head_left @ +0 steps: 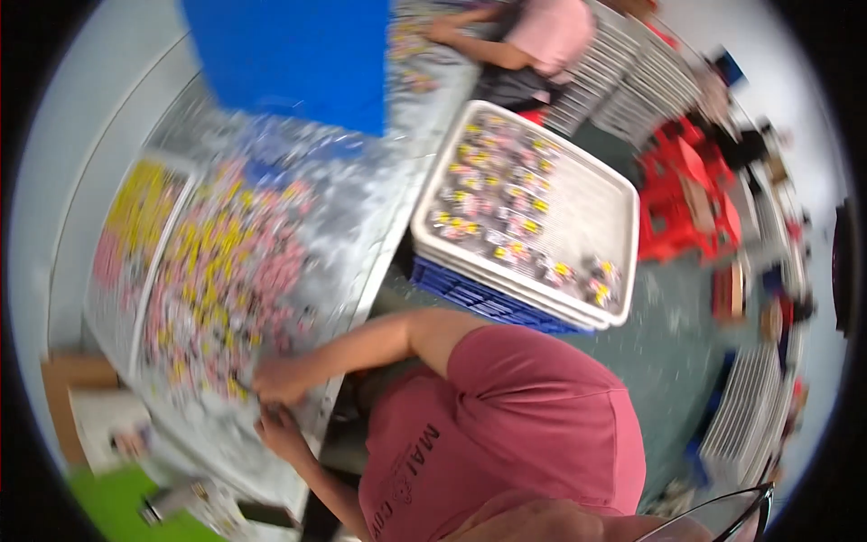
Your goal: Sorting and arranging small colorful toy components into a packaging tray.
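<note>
My right hand (282, 379) and my left hand (282, 432) are close together over the near edge of the table, fingers curled inward. Something small and dark appears between them, but blur hides its kind and which hand has it. Beside them on the shiny grey table (339, 212) lies a wide spread of small pink, yellow, white and black pieces (212, 271). A white divider strip (163, 262) runs through the spread, with yellow and pink pieces (135, 217) beyond it.
A white tray (587, 203) holding rows of small colourful pieces sits on a blue crate (488, 298) to the right. A blue panel (293, 59) stands at the back; clear plastic lies below it. Another person (551, 36) works at the far end. Red stools (682, 194) stand right.
</note>
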Demonstrator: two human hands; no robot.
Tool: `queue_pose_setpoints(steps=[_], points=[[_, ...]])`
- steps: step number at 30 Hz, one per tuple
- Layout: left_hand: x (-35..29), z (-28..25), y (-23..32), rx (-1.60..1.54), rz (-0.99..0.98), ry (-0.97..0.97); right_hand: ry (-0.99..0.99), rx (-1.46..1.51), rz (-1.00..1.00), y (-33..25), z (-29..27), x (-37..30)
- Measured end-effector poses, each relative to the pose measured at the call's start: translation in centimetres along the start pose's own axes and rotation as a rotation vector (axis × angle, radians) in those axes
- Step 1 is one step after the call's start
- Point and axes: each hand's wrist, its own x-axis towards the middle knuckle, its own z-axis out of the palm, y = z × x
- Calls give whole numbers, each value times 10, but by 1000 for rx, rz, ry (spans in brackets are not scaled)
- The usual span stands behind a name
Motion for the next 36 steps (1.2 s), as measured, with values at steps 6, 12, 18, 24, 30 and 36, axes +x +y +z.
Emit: queue_pose_setpoints(steps=[6, 12, 18, 24, 30, 36], points=[[15, 3, 20, 274, 131, -15, -76, -5, 296, 2, -42, -10], [36, 31, -55, 52, 455, 161, -104, -81, 347, 22, -86, -28], [47, 22, -18, 546, 391, 51, -84, -85, 411, 23, -117, -47], [47, 23, 8, 534, 417, 39, -50, -28, 468, 32, -109, -58], [37, 16, 22, 533, 399, 23, -198, -72, 514, 18, -120, -52], [32, 7, 43, 527, 399, 9, -228, -70, 506, 17, -121, -61]])
